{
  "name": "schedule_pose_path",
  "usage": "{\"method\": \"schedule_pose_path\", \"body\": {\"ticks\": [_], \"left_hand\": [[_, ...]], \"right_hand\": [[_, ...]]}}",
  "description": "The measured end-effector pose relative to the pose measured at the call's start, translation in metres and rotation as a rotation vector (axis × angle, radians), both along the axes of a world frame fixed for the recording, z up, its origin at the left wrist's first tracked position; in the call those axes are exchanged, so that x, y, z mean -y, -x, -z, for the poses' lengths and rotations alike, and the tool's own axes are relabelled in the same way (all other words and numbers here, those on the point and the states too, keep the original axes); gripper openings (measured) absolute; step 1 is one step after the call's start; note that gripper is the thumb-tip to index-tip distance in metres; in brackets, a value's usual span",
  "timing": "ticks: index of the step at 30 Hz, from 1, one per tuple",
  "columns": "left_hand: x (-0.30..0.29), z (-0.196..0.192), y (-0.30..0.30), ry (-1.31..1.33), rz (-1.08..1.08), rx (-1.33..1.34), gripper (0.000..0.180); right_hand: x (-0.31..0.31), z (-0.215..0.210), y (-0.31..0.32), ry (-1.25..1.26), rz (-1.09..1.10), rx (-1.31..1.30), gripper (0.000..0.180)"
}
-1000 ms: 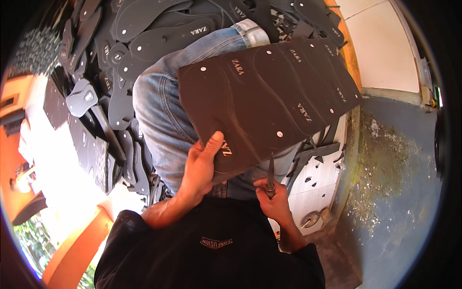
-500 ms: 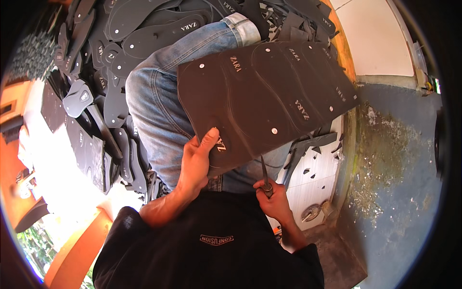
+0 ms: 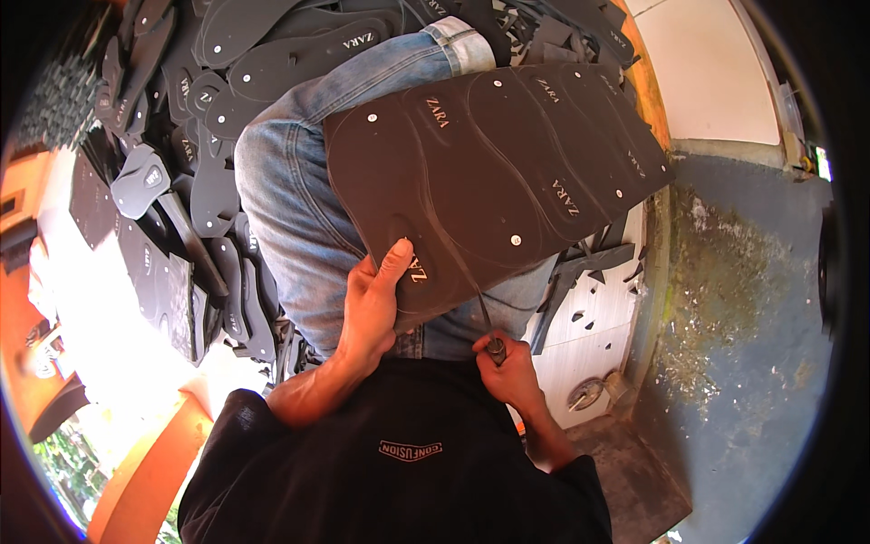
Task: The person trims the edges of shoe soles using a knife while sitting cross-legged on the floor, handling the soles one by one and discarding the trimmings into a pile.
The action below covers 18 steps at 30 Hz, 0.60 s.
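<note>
A dark foam sheet (image 3: 489,181) marked with curved sole outlines, pale lettering and small white dots lies tilted over my lap. My left hand (image 3: 370,295) grips its near left part, thumb on top and fingers hidden beneath. In my right hand (image 3: 509,370) is a knife (image 3: 496,349), its handle wrapped by my fingers. The thin blade points away from me and meets the sheet's near edge along one curved outline. How deep the tip sits in the foam I cannot tell.
Many loose dark sole pieces (image 3: 263,77) are heaped beyond and left of my jeans-clad leg (image 3: 290,190). Black offcuts (image 3: 580,272) lie on the pale tiles at right. A round metal object (image 3: 586,393) sits near a brown block (image 3: 634,480). Stained blue-grey floor (image 3: 752,317) extends rightward.
The knife blade has moved from just beside the near edge onto the curved outline, overlapping the sheet. The sheet has shifted slightly away and left; my left hand keeps its grip.
</note>
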<state>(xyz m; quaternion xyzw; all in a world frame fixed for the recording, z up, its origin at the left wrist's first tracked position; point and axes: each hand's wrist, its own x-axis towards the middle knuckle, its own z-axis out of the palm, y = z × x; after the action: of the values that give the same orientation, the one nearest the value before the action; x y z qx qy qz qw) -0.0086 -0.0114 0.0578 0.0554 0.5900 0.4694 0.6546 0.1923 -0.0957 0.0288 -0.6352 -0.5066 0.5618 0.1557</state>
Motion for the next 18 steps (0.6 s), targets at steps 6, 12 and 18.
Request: {"method": "schedule_pose_path", "body": {"ticks": [6, 12, 18], "left_hand": [[-0.001, 0.006, 0.006, 0.017, 0.063, -0.006, 0.034], [-0.002, 0.009, 0.006, 0.027, 0.117, -0.025, 0.035], [-0.001, 0.010, 0.008, 0.037, 0.154, 0.043, 0.031]], "right_hand": [[-0.015, 0.005, 0.005, 0.072, -0.041, 0.065, 0.006], [-0.024, 0.007, 0.009, 0.048, -0.059, 0.104, 0.007], [-0.037, 0.009, 0.019, 0.048, -0.039, 0.120, 0.007]]}}
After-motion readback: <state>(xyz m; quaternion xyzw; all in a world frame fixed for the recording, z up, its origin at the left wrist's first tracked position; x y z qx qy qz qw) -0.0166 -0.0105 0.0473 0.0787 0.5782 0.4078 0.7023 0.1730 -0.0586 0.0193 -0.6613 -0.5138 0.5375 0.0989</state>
